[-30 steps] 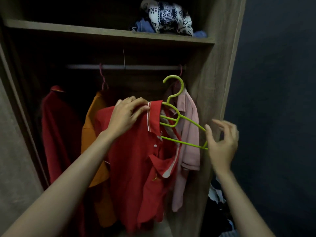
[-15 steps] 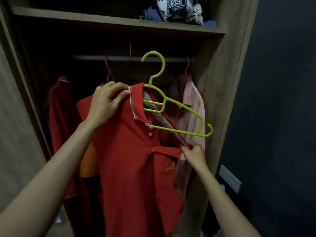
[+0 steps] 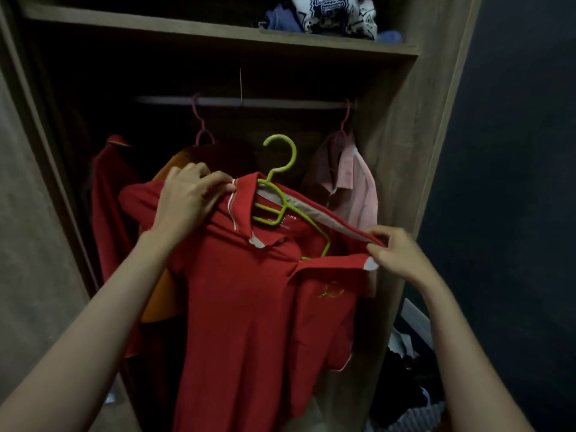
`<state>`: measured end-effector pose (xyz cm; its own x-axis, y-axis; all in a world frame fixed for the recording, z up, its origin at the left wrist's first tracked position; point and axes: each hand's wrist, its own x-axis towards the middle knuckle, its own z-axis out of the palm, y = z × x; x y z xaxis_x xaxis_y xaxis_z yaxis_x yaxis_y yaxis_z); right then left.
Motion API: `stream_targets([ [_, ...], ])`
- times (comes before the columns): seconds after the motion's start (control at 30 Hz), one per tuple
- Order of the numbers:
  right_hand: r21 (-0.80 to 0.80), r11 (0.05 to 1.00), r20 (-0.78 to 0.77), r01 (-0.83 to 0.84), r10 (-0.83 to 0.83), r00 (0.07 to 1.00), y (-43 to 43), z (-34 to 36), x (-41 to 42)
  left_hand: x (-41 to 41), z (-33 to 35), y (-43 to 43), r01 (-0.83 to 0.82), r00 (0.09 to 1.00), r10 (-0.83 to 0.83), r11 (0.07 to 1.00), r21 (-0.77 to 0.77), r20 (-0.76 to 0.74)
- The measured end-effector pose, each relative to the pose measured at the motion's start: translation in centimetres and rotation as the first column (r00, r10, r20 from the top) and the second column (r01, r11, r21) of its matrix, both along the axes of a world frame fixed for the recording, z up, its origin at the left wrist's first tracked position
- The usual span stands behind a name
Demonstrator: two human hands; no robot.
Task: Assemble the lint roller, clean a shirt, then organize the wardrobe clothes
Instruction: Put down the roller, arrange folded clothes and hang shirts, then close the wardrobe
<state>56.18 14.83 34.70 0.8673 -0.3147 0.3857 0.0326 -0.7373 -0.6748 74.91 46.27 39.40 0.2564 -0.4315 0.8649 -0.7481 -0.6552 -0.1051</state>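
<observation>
Red short-sleeved polo shirt [image 3: 255, 307] held up in front of the open wooden wardrobe [image 3: 436, 151], below the metal hanging rail [image 3: 249, 102]. A lime-green plastic hanger [image 3: 293, 154] sits inside the neck opening. Its hook stands upright and free, under the rail and not touching it.

Left hand [image 3: 187, 201]: fingers curled, pinching the collar's left edge by the shoulder. Right hand [image 3: 396, 254]: thumb and fingers pinching the collar's right tip, stretching the neckline towards the wardrobe's right side panel.

On the rail: a pale pink shirt [image 3: 352, 182] hard against the right panel, an orange garment [image 3: 162, 300] on a pink hanger further left, and a dark red garment [image 3: 106, 194] near the left wall. The rail shows bare between the two pink hanger hooks, and the green hook stands under that gap.

The shelf edge [image 3: 187, 29] runs above, with folded patterned and blue cloth [image 3: 330, 10] at its right end. A heap of dark clothes [image 3: 405, 385] lies low outside the right panel.
</observation>
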Motion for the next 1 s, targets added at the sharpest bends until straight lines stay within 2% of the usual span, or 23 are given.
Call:
stream_targets([
  [0.07,-0.03,0.999,0.064,-0.023,0.025,0.998,1.4,0.1,-0.1,-0.4,-0.6,-1.0,-0.022,0.997,0.012,0.991,-0.133,-0.075],
  [0.2,-0.116,0.989,0.302,-0.094,0.126,0.945,3.2,0.4,-0.1,-1.2,-0.8,-1.8,0.123,0.961,-0.201,0.925,-0.36,-0.188],
  [0.27,-0.111,0.994,0.493,0.009,0.048,0.869,3.0,0.7,-0.2,-1.5,-0.6,-1.6,0.175,0.944,-0.271,0.895,-0.411,-0.188],
  [0.33,-0.109,0.976,0.582,0.186,-0.089,0.808,2.3,1.1,-0.2,-1.4,-0.5,-1.3,0.218,0.931,-0.316,0.882,-0.418,-0.182],
  [0.43,-0.27,0.924,0.5,0.27,-0.105,0.86,1.4,1.7,0.4,-1.1,-0.4,-1.4,0.284,0.892,-0.402,0.855,-0.433,-0.207],
  [0.5,-0.4,0.892,0.436,0.211,-0.017,0.9,1.2,2.1,0.9,-1.1,-0.3,-1.6,0.315,0.871,-0.441,0.84,-0.442,-0.216],
  [0.57,-0.442,0.887,0.4,0.136,0.06,0.915,1.4,2.4,1.1,-1.0,-0.3,-1.9,0.335,0.857,-0.463,0.834,-0.439,-0.226],
  [0.7,-0.507,0.859,0.286,0.069,0.093,0.954,3.3,2.7,1.5,-1.5,-0.7,-3.2,0.348,0.848,-0.46,0.858,-0.377,-0.263],
  [0.77,-0.452,0.892,0.289,0.011,0.135,0.948,4.2,2.7,1.8,-1.8,-1.0,-3.7,0.35,0.862,-0.44,0.875,-0.334,-0.25],
  [0.83,-0.306,0.951,0.363,-0.049,0.164,0.917,4.3,2.6,2.0,-1.9,-1.0,-3.7,0.375,0.86,-0.459,0.865,-0.333,-0.222],
  [1.0,-0.145,0.989,0.501,0.016,0.06,0.863,2.9,2.4,1.9,-2.0,-1.4,-2.7,0.413,0.824,-0.55,0.748,-0.519,-0.137],
])
